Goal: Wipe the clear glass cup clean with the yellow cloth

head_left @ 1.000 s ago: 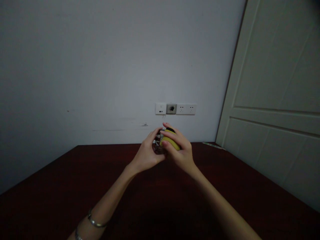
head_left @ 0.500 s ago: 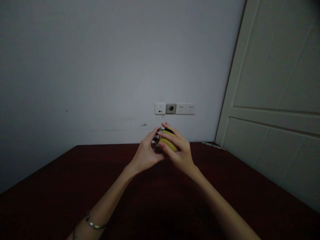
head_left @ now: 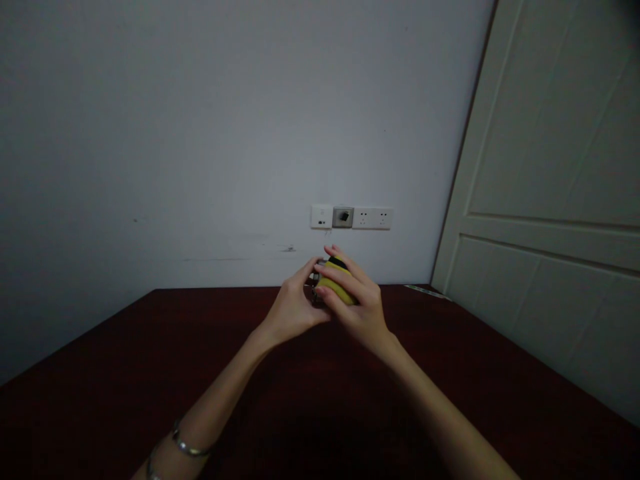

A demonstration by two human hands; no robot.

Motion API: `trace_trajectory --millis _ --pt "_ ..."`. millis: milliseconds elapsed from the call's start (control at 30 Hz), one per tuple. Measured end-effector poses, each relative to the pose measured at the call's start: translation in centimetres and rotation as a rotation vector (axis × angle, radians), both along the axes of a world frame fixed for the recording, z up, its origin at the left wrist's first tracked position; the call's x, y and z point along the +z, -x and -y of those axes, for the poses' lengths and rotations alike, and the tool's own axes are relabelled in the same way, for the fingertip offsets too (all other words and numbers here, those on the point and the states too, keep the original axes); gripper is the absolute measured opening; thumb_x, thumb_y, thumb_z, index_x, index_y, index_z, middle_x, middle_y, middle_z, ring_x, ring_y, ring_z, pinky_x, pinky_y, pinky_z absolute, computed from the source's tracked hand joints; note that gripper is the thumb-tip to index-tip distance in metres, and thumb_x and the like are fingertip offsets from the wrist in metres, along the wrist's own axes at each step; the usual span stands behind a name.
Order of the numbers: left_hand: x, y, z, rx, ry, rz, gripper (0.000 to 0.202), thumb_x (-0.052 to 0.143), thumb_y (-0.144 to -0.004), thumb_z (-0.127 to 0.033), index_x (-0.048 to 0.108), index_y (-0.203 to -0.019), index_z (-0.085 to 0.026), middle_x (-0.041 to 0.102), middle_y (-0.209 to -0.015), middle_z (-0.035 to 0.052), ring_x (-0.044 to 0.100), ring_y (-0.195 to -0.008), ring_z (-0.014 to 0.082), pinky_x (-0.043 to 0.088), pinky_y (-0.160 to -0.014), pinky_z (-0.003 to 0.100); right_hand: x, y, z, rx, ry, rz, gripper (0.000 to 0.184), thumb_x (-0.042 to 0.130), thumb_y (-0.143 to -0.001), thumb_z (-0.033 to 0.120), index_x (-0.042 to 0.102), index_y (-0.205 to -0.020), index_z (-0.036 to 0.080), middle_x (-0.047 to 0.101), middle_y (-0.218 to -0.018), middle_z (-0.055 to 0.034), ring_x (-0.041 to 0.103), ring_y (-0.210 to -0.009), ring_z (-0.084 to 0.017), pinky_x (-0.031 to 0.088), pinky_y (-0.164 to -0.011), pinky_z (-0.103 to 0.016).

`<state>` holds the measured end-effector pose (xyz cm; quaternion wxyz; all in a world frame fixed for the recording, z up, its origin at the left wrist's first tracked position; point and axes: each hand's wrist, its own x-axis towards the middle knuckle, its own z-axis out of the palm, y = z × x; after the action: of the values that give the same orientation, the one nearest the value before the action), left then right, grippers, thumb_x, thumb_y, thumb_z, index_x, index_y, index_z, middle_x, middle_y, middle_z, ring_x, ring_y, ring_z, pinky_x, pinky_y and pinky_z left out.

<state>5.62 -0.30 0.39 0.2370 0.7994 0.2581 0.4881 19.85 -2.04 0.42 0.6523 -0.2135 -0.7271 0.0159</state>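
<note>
Head view, yellow piece: one matte, rounded yellow thing [head_left: 336,284] with a black band, held above the table near its far edge; I cannot tell what it is.
Right hand: the right hand [head_left: 364,299] is clamped on it, thumb below, fingers across the top.
Left hand: the left hand [head_left: 294,305] curls round one glassy thing [head_left: 315,285], largely hidden, just beside the yellow.
Forearm: two silvery, curved metal bands [head_left: 193,451] show on the left one.
Table: one broad, dark red-brown surface [head_left: 310,393]; a thin pale strip [head_left: 427,291] lies at its far right corner.
Wall: pale grey, flat, scuffed wall [head_left: 225,133], carrying one white plate [head_left: 321,217], one grey plate [head_left: 343,217] and two white outlets [head_left: 373,218].
Right side: one cream panel [head_left: 545,147] with grooved, rectangular mouldings; I see dim light throughout.
</note>
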Motion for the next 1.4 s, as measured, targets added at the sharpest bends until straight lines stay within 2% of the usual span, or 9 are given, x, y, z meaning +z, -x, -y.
trace_trajectory --millis 67,300,367,567,667,800,933,1167,1400 --pt "0.0 0.1 0.0 0.017 -0.003 -0.006 0.079 0.072 -0.064 -0.016 0.038 -0.136 -0.019 0.060 -0.123 0.0092 0.062 -0.103 0.0246 0.052 -0.089 0.039 0.0 0.0 -0.1 0.015 0.030 -0.031 0.027 0.065 -0.080 0.026 0.069 -0.107 0.028 0.056 -0.134 -0.0048 0.051 -0.125 -0.023 0.039 -0.107 -0.044" --pt "0.3 0.6 0.2 0.087 -0.111 -0.084 0.082 0.077 -0.058 -0.023 0.044 -0.132 -0.013 0.056 -0.127 0.0133 0.056 -0.113 0.0275 0.046 -0.099 0.043 0.3 -0.3 -1.6 0.156 0.388 -0.374 0.029 0.059 -0.084 0.040 0.070 -0.105 0.024 0.069 -0.114 -0.0060 0.062 -0.111 -0.023 0.046 -0.099 -0.044" --pt "0.2 0.5 0.1 0.102 -0.090 -0.084 0.083 0.078 -0.058 -0.026 0.044 -0.132 -0.014 0.059 -0.123 0.0125 0.059 -0.108 0.0275 0.050 -0.094 0.043 0.2 -0.4 -1.5 0.132 0.354 -0.338 0.027 0.059 -0.084 0.039 0.069 -0.105 0.025 0.068 -0.117 -0.0056 0.061 -0.112 -0.022 0.045 -0.100 -0.044" --pt "-0.1 0.3 0.0 0.065 -0.001 -0.044 0.072 0.073 -0.062 -0.017 0.047 -0.129 -0.020 0.067 -0.100 0.0035 0.064 -0.088 0.0221 0.055 -0.075 0.034 -0.2 -0.2 0.0 0.015 0.006 -0.025 0.028 0.064 -0.081 0.024 0.068 -0.108 0.028 0.057 -0.133 -0.0047 0.053 -0.123 -0.022 0.040 -0.105 -0.043" --pt "-0.1 0.4 -0.1 0.073 -0.019 -0.036 0.073 0.073 -0.063 -0.021 0.046 -0.131 -0.019 0.066 -0.103 0.0053 0.063 -0.092 0.0233 0.054 -0.078 0.036 -0.1 -0.1 0.0 0.033 0.062 -0.095 0.025 0.062 -0.082 0.027 0.069 -0.106 0.029 0.060 -0.130 -0.0043 0.057 -0.118 -0.021 0.043 -0.103 -0.043" --pt "0.0 0.5 -0.4 0.100 -0.090 -0.045 0.083 0.079 -0.059 -0.029 0.044 -0.133 -0.015 0.059 -0.122 0.0129 0.058 -0.108 0.0282 0.050 -0.092 0.043 0.1 0.0 -1.0 0.082 0.267 -0.303 0.025 0.060 -0.083 0.037 0.070 -0.103 0.026 0.067 -0.120 -0.0048 0.061 -0.113 -0.021 0.045 -0.101 -0.042" --pt "0.2 0.6 -0.3 0.103 -0.141 -0.094 0.080 0.079 -0.057 -0.025 0.047 -0.130 -0.015 0.056 -0.127 0.0121 0.055 -0.114 0.0275 0.045 -0.100 0.043 0.0 -0.1 -1.8 0.153 0.413 -0.413 0.032 0.060 -0.082 0.042 0.070 -0.105 0.022 0.070 -0.113 -0.0075 0.062 -0.111 -0.024 0.047 -0.099 -0.044" --pt "0.1 0.3 -0.1 0.098 -0.046 -0.085 0.080 0.078 -0.060 -0.027 0.044 -0.132 -0.018 0.065 -0.111 0.0074 0.062 -0.099 0.0256 0.052 -0.089 0.042 0.2 -0.4 -0.5 -0.028 0.085 -0.073 0.025 0.062 -0.082 0.029 0.069 -0.106 0.028 0.061 -0.129 -0.0040 0.058 -0.117 -0.021 0.042 -0.103 -0.042" --pt "-0.2 0.5 -0.5 0.196 -0.144 -0.096 0.081 0.080 -0.056 -0.033 0.048 -0.128 -0.015 0.058 -0.119 0.0131 0.058 -0.107 0.0290 0.047 -0.094 0.045 0.5 -0.9 -1.1 -0.034 0.197 -0.142 0.024 0.058 -0.085 0.032 0.070 -0.105 0.028 0.068 -0.117 -0.0039 0.063 -0.110 -0.021 0.048 -0.097 -0.040"
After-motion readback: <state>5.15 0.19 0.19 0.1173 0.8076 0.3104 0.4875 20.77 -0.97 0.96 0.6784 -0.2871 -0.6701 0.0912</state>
